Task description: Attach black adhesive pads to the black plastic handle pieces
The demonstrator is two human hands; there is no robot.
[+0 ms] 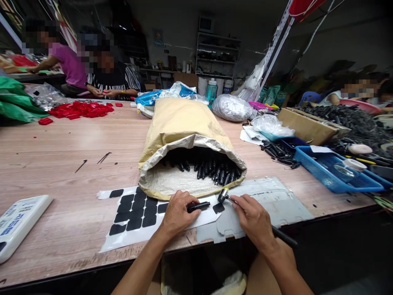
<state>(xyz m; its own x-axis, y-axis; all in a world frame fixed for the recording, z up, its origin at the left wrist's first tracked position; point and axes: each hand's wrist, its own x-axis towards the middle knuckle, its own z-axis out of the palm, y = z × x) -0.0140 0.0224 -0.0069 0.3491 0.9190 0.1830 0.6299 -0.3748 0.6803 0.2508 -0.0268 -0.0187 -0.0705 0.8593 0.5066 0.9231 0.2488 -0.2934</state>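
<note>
My left hand (pixel 178 213) is closed round a black pen-like piece (pixel 199 206), which points right over the white backing sheet (pixel 143 237). Black rounded squares (pixel 134 222) stick to that sheet in rows. My right hand (pixel 253 219) grips a small hammer, its metal head (pixel 223 196) just above a single black square (pixel 218 208) and its dark handle passing behind the wrist. Beyond both hands lies an open yellow sack (pixel 187 119), its mouth facing me, with many black pieces (pixel 215 170) inside. A grey board (pixel 276 200) is under my right hand.
Red parts (pixel 81 110) and a white device (pixel 23 223) are on the left of the table. To the right stand a blue tray (pixel 337 174), loose black parts (pixel 278 153) and a cardboard box (pixel 307 125). Two people sit at the far left, others at the far right.
</note>
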